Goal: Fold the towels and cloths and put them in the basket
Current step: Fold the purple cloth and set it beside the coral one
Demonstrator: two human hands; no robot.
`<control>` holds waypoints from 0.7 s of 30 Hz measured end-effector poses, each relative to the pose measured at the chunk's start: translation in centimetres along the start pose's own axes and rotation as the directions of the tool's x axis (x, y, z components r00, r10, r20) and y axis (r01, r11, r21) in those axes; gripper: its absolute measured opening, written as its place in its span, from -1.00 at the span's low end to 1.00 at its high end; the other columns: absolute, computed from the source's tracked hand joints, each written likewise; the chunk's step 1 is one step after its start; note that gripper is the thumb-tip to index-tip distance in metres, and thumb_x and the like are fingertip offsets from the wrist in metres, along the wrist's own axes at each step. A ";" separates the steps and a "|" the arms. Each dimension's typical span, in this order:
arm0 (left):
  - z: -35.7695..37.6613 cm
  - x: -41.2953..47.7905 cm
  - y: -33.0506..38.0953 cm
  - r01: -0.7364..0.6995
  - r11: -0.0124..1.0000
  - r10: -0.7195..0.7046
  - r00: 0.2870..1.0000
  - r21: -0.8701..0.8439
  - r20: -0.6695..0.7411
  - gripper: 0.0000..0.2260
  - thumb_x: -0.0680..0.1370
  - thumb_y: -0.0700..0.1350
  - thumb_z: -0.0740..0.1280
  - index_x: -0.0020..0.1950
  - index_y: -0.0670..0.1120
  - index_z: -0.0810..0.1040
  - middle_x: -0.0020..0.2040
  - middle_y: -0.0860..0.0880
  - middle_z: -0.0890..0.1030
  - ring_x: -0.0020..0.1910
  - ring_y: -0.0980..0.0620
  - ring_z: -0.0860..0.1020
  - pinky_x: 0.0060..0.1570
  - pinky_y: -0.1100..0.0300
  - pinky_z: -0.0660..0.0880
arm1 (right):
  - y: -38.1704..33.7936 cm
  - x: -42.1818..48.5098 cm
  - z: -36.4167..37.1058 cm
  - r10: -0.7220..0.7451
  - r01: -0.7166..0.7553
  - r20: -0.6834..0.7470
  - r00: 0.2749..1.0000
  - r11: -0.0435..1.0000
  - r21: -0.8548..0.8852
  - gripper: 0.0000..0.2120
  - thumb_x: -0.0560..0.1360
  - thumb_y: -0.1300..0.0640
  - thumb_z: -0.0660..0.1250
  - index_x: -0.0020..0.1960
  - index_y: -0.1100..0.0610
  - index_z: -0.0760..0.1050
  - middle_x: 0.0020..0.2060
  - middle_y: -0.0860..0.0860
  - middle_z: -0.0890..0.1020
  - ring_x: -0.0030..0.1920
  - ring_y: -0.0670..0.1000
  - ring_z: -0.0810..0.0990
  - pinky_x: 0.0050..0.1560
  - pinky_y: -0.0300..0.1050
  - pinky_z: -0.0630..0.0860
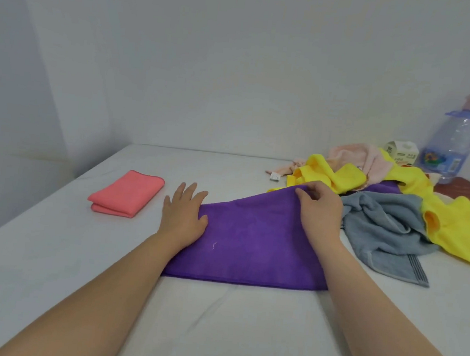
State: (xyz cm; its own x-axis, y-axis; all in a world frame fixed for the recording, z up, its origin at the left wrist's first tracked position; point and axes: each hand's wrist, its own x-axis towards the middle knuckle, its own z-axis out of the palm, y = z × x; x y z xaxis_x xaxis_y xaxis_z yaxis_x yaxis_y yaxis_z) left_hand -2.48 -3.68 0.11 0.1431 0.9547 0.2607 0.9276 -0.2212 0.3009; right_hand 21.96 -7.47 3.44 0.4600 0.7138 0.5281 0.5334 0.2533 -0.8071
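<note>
A purple cloth [250,242] lies spread in front of me on the white table [48,260]. My left hand [184,211] rests flat on its left edge, fingers straight. My right hand [321,210] pinches the cloth's far right corner, lifted a little off the table. A folded coral cloth [127,194] lies to the left. On the right sits a heap: a grey-blue towel [389,235], yellow cloths [450,227] and a pale pink towel [353,157]. No basket is in view.
At the back right stand a large clear water bottle [452,144], a small white carton [401,153] and a dark red mat [468,190]. White walls close the table's far and left sides.
</note>
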 end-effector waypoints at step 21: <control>-14.7 0.4 9.6 -0.262 0.773 0.242 0.964 -0.578 -0.113 -0.93 0.49 -0.16 0.36 -0.16 -0.10 0.63 -0.16 -0.08 0.66 -0.21 0.05 0.57 -0.10 0.12 0.51 | -11.8 0.5 -4.6 -0.028 -0.028 0.396 0.918 0.991 0.134 -0.90 0.41 0.05 0.47 -0.13 0.03 0.59 -0.26 -0.02 0.68 -0.33 -0.16 0.62 -0.32 -0.32 0.53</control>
State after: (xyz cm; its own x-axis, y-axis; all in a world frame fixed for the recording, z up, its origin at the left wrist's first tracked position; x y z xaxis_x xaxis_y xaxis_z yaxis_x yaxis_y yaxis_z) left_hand 1.37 -8.37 16.58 0.3234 0.8438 0.4282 0.4800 -0.5363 0.6943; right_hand 19.16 -13.07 14.44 0.1259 0.9066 0.4027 0.4203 0.3189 -0.8495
